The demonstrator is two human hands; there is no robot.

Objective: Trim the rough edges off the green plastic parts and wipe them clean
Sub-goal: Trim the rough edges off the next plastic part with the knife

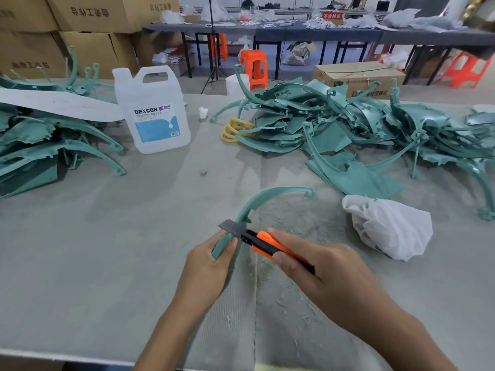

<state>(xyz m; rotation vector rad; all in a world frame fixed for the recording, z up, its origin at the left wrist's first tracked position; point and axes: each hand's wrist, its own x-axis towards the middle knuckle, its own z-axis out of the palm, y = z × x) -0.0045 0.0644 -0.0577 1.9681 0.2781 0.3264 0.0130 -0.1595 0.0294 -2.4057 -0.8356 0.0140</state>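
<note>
My left hand (206,266) grips the near end of a curved green plastic part (265,195), whose arc rises away from me and ends in a small hook at the right. My right hand (316,274) holds an orange and black utility knife (270,245). Its grey blade (231,226) lies across the part just above my left thumb. A white cloth (388,226) sits bunched on the table to the right. Green shavings (289,295) lie scattered on the grey table cover below my hands.
A large heap of green parts (361,129) fills the right back of the table, another pile (40,140) the left. A clear jug of liquid (155,111) stands at the back centre, with yellow parts (233,129) beside the right heap. Cardboard boxes (67,30) stand behind.
</note>
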